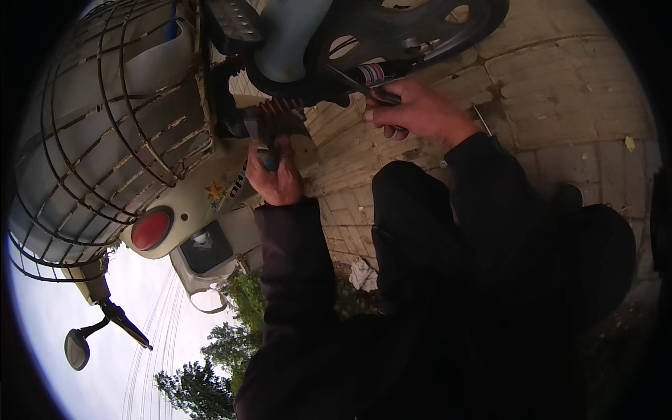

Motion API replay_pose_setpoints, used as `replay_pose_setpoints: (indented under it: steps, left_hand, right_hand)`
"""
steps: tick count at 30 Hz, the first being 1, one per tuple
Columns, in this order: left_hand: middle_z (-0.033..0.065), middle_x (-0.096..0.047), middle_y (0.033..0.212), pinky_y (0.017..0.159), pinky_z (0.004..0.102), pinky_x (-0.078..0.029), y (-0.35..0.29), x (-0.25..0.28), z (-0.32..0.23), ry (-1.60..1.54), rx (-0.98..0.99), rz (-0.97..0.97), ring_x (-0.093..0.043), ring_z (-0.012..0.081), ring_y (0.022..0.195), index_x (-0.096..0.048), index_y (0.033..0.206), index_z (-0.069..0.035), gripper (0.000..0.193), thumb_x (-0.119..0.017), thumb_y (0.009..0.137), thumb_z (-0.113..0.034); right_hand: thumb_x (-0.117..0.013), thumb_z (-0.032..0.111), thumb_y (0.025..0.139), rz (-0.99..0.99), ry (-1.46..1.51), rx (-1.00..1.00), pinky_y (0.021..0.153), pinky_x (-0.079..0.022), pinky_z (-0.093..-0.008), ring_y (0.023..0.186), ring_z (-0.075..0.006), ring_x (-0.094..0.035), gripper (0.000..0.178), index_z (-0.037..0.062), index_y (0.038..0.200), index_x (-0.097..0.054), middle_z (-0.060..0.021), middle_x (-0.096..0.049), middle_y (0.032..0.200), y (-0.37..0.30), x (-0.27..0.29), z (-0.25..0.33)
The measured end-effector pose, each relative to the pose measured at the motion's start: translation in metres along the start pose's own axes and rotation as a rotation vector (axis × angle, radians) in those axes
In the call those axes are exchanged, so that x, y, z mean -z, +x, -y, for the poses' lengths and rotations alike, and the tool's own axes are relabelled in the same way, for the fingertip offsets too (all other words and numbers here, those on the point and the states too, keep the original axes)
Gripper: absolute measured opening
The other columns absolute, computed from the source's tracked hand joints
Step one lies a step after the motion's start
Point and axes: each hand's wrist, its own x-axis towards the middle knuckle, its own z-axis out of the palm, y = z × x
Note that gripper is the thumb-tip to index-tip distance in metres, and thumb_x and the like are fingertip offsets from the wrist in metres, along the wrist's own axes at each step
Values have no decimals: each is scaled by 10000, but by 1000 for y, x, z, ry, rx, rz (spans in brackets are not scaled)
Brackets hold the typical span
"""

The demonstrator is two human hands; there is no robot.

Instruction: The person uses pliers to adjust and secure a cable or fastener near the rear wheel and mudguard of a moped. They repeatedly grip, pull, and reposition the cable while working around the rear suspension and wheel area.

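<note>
Two bare hands work at the underside of a scooter that fills the upper left of the head view, the whole scene appearing tipped on its side. The left hand is clenched around a dark handle-like part just below a ribbed metal piece on the scooter's body; what kind of part it is cannot be told. The right hand is closed around a slim dark tool whose tip reaches toward the black frame beside the wheel. Both hands sit close together, the right a little farther from the scooter's cream body panel than the left. Dark sleeves cover both forearms, and the person's dark-trousered knee rises between them.

A wire basket is mounted on the scooter at the left, near a red round reflector on the cream panel. A mirror on a stalk sticks out at the lower left against pale sky. Brick paving lies under the wheel and the right hand, with a crumpled white scrap on it beside the knee. Green trees show at the bottom.
</note>
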Motion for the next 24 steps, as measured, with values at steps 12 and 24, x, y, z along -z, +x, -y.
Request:
replay_pose_setpoints:
  steps: [12, 24]
  left_hand:
    - [128, -568, 1452, 703, 279, -576, 55, -7, -46, -20, 0, 208, -683, 198, 1042, -451, 1550, -19, 826, -734, 954, -516]
    - [117, -666, 1199, 654, 334, -590, 57, -7, -54, 62, 220, 188, -700, 228, 898, -291, 1620, -21, 1013, -720, 922, -616]
  right_hand:
    - [-776, 402, 809, -45, -33, 393, 869, -483, -415, 907, -315, -703, 337, 103, 962, -744, -123, -731, 908, 58, -16, 5]
    - [-787, 306, 771, -190, 17, 537, 816, -571, -474, 913, -382, -711, 314, 45, 938, -734, -183, -725, 914, 74, -31, -1]
